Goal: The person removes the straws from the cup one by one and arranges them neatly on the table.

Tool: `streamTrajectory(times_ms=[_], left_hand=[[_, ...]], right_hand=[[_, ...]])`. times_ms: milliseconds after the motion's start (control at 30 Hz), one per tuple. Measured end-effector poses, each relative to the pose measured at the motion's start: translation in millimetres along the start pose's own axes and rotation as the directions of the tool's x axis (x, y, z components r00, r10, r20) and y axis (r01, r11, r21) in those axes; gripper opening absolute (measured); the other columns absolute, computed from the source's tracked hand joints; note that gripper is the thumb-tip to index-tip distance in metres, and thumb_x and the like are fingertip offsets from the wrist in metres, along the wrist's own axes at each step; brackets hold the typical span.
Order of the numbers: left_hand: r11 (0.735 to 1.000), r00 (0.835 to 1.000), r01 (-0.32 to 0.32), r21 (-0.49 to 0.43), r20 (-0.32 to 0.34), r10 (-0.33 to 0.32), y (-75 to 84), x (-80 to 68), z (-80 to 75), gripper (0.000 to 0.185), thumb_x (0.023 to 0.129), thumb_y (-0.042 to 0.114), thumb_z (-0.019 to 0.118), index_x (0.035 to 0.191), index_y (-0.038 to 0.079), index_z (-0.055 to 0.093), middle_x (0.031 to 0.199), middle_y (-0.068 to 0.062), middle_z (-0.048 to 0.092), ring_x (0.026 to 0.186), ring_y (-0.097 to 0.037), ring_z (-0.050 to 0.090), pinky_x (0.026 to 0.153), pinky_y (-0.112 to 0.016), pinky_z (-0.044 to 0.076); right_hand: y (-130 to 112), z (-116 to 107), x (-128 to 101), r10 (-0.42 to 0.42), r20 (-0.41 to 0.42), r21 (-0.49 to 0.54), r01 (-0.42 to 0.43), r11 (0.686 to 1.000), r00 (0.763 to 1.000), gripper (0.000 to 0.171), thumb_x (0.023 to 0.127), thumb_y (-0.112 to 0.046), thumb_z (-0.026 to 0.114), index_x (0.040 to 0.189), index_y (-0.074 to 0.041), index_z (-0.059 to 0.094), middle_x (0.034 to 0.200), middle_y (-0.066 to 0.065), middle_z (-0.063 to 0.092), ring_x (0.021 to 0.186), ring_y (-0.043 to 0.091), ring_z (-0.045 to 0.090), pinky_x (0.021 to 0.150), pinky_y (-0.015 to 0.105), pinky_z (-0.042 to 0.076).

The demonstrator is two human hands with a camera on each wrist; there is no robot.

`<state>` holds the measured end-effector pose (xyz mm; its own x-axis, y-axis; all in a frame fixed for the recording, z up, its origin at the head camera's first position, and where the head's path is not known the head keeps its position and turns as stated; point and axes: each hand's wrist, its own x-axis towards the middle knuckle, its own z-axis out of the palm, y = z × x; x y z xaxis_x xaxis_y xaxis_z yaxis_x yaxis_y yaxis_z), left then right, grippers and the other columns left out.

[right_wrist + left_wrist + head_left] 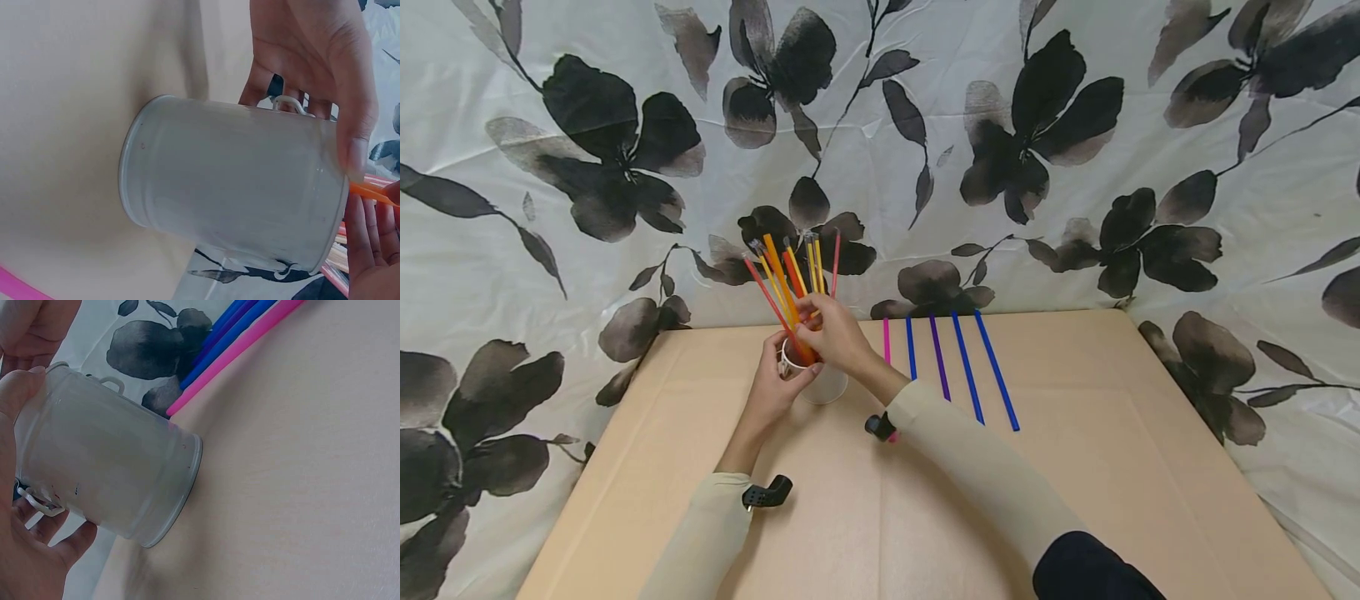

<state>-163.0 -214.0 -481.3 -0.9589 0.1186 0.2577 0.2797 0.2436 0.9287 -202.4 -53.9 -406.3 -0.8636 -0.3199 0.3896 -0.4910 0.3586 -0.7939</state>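
The left hand (772,390) was wrapped around the side of a white cup (820,382), thumb at the rim and fingers curled round the far wall, as the left wrist view (28,550) and the right wrist view (319,56) both showed. The right hand (835,333) was at the mouth of the cup, its fingers pinched on an orange straw (778,279) low down among the others. In the right wrist view the end of that orange straw (374,192) crossed the rim of the cup (237,187) just beside the left thumb.

The cup stood upright on a tan table (1075,500), towards its back edge and left of the middle. In the left wrist view the cup (106,462) looked frosted white with small wire loops near its rim. A bunch of straws (797,271) stuck up and fanned out from it, red, orange and yellow.

To the right of the cup, five more straws lay flat on the table, side by side and apart from one another: a pink straw (886,340) nearest the right wrist, then a blue straw (911,348), a purple straw (939,357), and two longer blue straws (981,371). A white cloth with black flowers (1045,125) hung behind and around the table.
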Motion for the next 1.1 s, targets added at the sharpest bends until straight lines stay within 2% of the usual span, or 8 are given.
streamTrajectory(times_ms=[233,533,900,1100], left_hand=[[1.000,1.000,0.005,0.001,0.010,-0.005,-1.1,-0.4,-0.5,0.082,0.090,0.020,0.078,0.154,0.017,0.027,0.153,-0.016,0.036,0.141,-0.034,0.037,0.113,-0.057,0.037],[1.000,1.000,-0.007,-0.006,0.013,0.007,-2.1,-1.0,-0.5,0.082,0.091,0.020,0.077,0.155,0.014,0.026,0.150,-0.020,0.037,0.139,-0.037,0.039,0.112,-0.057,0.038],[1.000,1.000,-0.001,0.001,-0.017,0.001,-4.3,3.3,5.7,0.083,0.090,0.022,0.079,0.154,0.014,0.027,0.149,-0.018,0.039,0.138,-0.032,0.039,0.113,-0.057,0.037],[1.000,1.000,-0.008,0.016,-0.028,0.008,-5.3,6.0,9.3,0.084,0.090,0.022,0.079,0.155,0.011,0.026,0.151,-0.016,0.039,0.141,-0.032,0.037,0.115,-0.060,0.034]], right_hand=[[-4.3,-4.8,-0.9,-0.032,-0.014,0.023,0.032,0.999,0.999,0.031,0.094,-0.006,0.070,0.125,-0.005,0.063,0.110,0.006,0.064,0.092,0.013,0.067,0.078,0.016,0.056],[-7.9,-11.2,-1.6,-0.076,-0.058,0.049,0.079,0.996,0.995,0.031,0.094,-0.006,0.071,0.124,-0.004,0.063,0.110,0.007,0.064,0.092,0.014,0.067,0.079,0.017,0.057],[-8.3,-28.7,3.2,-0.135,-0.091,0.063,0.141,0.988,0.987,0.031,0.096,-0.007,0.069,0.126,-0.005,0.062,0.108,0.007,0.065,0.093,0.013,0.067,0.086,0.023,0.057],[-8.5,-38.7,5.7,-0.144,-0.116,0.063,0.152,0.986,0.983,0.033,0.096,-0.009,0.069,0.127,-0.006,0.062,0.109,0.005,0.065,0.093,0.013,0.067,0.082,0.022,0.057]])
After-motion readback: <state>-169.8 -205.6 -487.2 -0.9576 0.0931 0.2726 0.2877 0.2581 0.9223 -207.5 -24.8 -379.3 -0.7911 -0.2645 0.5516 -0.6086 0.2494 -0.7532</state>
